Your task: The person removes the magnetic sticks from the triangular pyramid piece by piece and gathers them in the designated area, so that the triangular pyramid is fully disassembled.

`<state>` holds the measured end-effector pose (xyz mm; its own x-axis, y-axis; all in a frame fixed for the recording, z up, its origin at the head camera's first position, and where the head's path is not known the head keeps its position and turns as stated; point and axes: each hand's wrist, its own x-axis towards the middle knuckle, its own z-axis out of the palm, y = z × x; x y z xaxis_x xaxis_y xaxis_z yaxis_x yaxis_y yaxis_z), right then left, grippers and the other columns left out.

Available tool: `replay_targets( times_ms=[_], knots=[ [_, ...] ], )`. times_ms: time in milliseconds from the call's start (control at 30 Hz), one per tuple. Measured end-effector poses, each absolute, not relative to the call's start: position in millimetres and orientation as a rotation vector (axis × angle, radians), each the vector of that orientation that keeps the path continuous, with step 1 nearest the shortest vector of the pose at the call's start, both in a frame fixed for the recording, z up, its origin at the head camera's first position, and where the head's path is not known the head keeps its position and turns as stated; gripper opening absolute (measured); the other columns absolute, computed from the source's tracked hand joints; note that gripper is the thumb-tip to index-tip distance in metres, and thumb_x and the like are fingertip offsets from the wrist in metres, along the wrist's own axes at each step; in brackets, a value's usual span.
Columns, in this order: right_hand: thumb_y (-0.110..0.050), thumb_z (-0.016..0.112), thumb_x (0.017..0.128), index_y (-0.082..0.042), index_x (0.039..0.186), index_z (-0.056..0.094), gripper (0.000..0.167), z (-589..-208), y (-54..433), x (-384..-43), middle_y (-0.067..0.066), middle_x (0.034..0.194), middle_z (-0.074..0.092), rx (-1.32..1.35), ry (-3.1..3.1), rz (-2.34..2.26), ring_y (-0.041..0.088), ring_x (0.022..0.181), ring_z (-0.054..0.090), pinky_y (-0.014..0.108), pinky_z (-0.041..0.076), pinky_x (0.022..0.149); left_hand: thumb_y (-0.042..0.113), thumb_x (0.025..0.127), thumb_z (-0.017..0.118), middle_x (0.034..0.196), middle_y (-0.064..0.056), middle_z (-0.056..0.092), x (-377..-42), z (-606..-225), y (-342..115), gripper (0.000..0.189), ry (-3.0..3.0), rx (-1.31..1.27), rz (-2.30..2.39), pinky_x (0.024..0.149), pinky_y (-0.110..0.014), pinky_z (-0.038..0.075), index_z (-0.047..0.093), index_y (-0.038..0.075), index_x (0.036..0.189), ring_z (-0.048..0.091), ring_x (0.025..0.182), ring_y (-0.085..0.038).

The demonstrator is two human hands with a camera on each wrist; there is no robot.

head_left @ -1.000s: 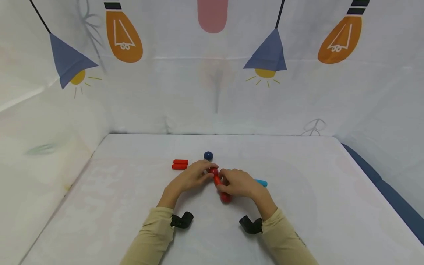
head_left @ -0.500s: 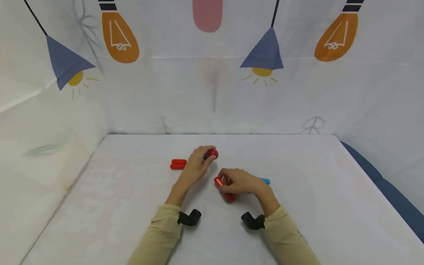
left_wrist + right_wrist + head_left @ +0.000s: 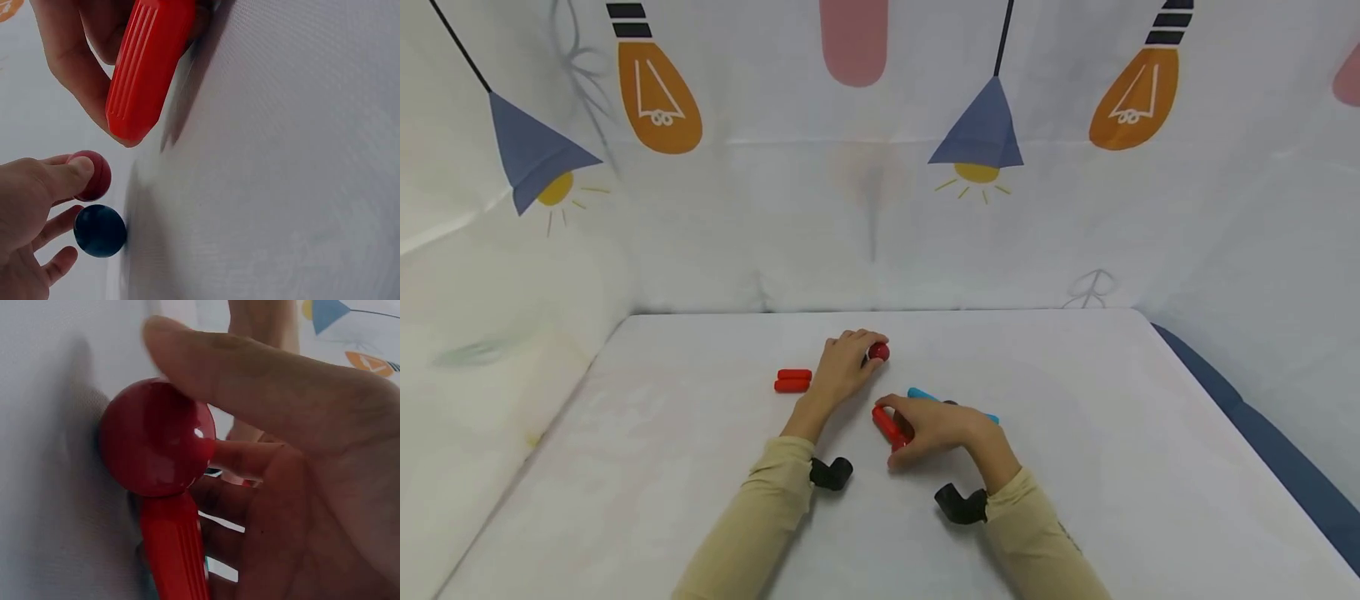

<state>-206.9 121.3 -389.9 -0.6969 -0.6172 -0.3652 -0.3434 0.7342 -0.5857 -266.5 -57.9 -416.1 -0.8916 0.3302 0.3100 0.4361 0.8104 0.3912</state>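
Observation:
My left hand pinches a glossy red ball between thumb and fingers at the back of the table. Right beside it, a dark blue ball shows in the left wrist view, near the spread lower fingers. My right hand holds a ridged red rod, its fingers along the far side. A second red ball sits on the rod's near end, and the thumb lies against this ball. The rod's other end is bare in the left wrist view.
Two short red rods lie side by side left of my left hand. Behind my right hand, a light blue rod and a small dark piece show partly. The white tabletop meets a printed white curtain at the back.
My left hand has taken one red ball away from the rod's far end and carried it back to the dark blue ball. My right thumb has shifted down toward the other red ball.

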Motion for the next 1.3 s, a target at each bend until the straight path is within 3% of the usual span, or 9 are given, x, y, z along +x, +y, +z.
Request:
replay_targets(
  times_ms=[133, 533, 800, 933, 1167, 1300],
  knots=[
    [-0.032, 0.076, 0.077, -0.018, 0.141, 0.038, 0.076, -390.9, 120.8, -205.2, -0.007, 0.103, 0.053, -0.735, 2.387, -0.623, 0.011, 0.097, 0.048, 0.030, 0.045, 0.081, 0.016, 0.088, 0.067, 0.121, -0.005, 0.064, -268.0, -420.3, -58.3, 0.032, -2.810, -0.605, -0.684, 0.093, -0.050, 0.040, 0.062, 0.016, 0.120, 0.054, 0.112, -0.027],
    [-0.034, 0.075, 0.080, -0.018, 0.138, 0.046, 0.067, -398.3, 119.0, -210.7, -0.009, 0.095, 0.058, -0.854, 2.444, -0.684, 0.008, 0.090, 0.054, 0.025, 0.047, 0.079, 0.016, 0.092, 0.061, 0.136, -0.002, 0.054, -261.6, -420.7, -66.4, 0.041, -2.805, -0.659, -0.824, 0.105, -0.053, 0.032, 0.052, 0.019, 0.132, 0.048, 0.127, -0.024],
    [-0.034, 0.072, 0.083, -0.018, 0.133, 0.053, 0.055, -399.1, 119.0, -212.5, -0.008, 0.096, 0.058, -0.934, 2.473, -0.702, 0.010, 0.088, 0.051, 0.025, 0.046, 0.074, 0.014, 0.091, 0.061, 0.115, -0.003, 0.062, -230.2, -411.1, -91.4, 0.028, -2.791, -0.897, -1.172, 0.093, -0.040, 0.048, 0.059, 0.013, 0.120, 0.056, 0.107, -0.021],
    [-0.034, 0.071, 0.083, -0.016, 0.132, 0.053, 0.055, -399.9, 118.7, -214.3, -0.007, 0.096, 0.058, -0.914, 2.474, -0.737, 0.011, 0.087, 0.051, 0.026, 0.045, 0.073, 0.017, 0.089, 0.065, 0.112, 0.003, 0.063, -221.0, -413.9, -99.8, 0.029, -2.939, -1.017, -1.135, 0.090, -0.033, 0.049, 0.059, 0.016, 0.118, 0.057, 0.102, -0.014],
    [-0.035, 0.071, 0.084, -0.017, 0.130, 0.055, 0.052, -404.0, 115.6, -215.4, -0.006, 0.099, 0.060, -0.891, 2.461, -0.813, 0.011, 0.092, 0.052, 0.027, 0.047, 0.078, 0.018, 0.087, 0.068, 0.109, 0.007, 0.063, -219.0, -418.0, -107.6, 0.029, -2.964, -0.997, -1.175, 0.082, -0.028, 0.051, 0.060, 0.020, 0.115, 0.058, 0.096, -0.010],
    [-0.036, 0.072, 0.083, -0.020, 0.114, 0.060, 0.037, -406.3, 113.1, -216.6, -0.008, 0.092, 0.060, -0.863, 2.502, -0.818, 0.010, 0.087, 0.052, 0.025, 0.047, 0.074, 0.019, 0.085, 0.071, 0.095, 0.010, 0.065, -218.4, -417.6, -114.4, 0.018, -2.970, -0.965, -1.216, 0.079, -0.025, 0.050, 0.064, 0.022, 0.102, 0.059, 0.088, -0.008]
  ],
)
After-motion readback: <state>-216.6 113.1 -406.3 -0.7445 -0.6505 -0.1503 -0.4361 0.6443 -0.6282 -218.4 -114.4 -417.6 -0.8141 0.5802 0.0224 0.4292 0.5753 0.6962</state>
